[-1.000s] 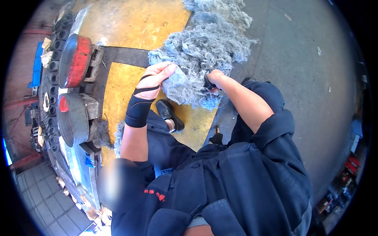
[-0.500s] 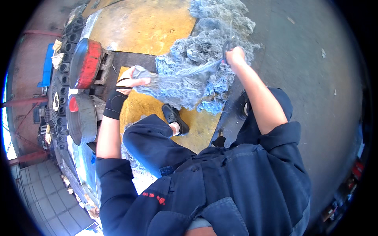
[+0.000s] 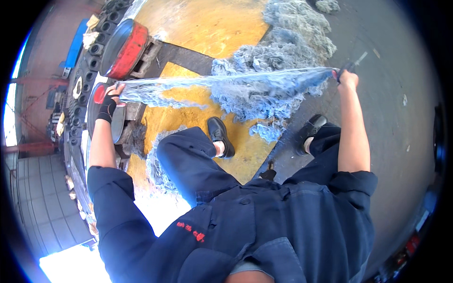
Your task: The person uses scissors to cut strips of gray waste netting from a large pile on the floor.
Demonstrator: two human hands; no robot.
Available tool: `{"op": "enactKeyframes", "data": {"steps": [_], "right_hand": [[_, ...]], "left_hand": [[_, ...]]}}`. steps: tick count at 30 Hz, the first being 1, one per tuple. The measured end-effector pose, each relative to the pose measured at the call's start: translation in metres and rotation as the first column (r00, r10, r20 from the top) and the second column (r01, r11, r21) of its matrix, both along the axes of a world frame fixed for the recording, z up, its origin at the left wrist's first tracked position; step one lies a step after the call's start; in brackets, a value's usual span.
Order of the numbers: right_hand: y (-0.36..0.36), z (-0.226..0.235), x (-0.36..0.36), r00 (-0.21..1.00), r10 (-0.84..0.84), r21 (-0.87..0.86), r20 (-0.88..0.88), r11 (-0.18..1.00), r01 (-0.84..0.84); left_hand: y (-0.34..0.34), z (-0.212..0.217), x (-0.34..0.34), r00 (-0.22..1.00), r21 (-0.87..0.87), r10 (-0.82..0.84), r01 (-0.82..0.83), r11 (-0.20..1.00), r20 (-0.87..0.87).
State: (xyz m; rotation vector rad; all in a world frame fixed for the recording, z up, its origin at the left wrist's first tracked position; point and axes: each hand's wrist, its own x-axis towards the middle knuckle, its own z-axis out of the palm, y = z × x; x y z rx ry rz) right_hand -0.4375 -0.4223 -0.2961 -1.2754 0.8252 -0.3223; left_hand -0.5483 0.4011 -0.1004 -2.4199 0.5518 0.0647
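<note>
My arms are spread wide, with a long bundle of blue-grey fibre (image 3: 236, 79) stretched almost level between them. My left hand (image 3: 114, 91), in a black wrist wrap, is closed on its left end. The other end is at my right hand (image 3: 348, 79), whose fingers are also closed round a dark-handled tool (image 3: 348, 69), scissors-like, its thin pale blade pointing away to the right. Loose strands hang from the bundle near my left hand. Behind and below it lies a tangled heap of the same fibre (image 3: 255, 103) on the floor.
Yellow boards (image 3: 203, 23) lie on the dark floor (image 3: 391, 104). Beside my left hand stand a red-and-dark drum (image 3: 134, 51) and a second round drum (image 3: 119, 123). Rows of dark tubes (image 3: 93, 62) run along the left. My shoes (image 3: 218, 131) are beside the heap.
My hands have moved far apart, left hand leftward and right hand rightward. The fibre between them has lifted from the heap and drawn out into a long, taut band.
</note>
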Motion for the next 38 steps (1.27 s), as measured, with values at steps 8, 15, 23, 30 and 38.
{"op": "enactKeyframes", "data": {"steps": [8,15,23,30,38], "right_hand": [[-0.068,-0.023,0.008,0.949,-0.316,0.059,0.026,0.948,0.314],[-0.061,-0.023,0.024,0.986,-0.16,-0.127,0.038,0.978,0.163],[-0.005,-0.019,0.044,0.91,0.342,-0.249,0.232,0.926,-0.285],[0.058,0.053,-0.008,0.824,0.508,-0.294,0.25,0.851,-0.435],[0.1,0.106,-0.037,0.78,0.605,-0.347,0.162,0.774,-0.529]], "left_hand": [[0.058,0.028,-0.073,0.238,-0.877,0.847,-0.05,-0.478,-0.475],[0.086,0.083,-0.165,0.269,-0.805,0.879,0.359,-0.471,-0.394],[0.147,0.081,-0.307,0.217,-0.911,0.895,0.05,-0.409,-0.39],[0.169,-0.009,-0.379,0.131,-0.824,0.957,-0.547,-0.148,-0.258],[0.015,-0.105,-0.167,0.336,-0.769,0.697,-0.376,-0.517,-0.633]]}}
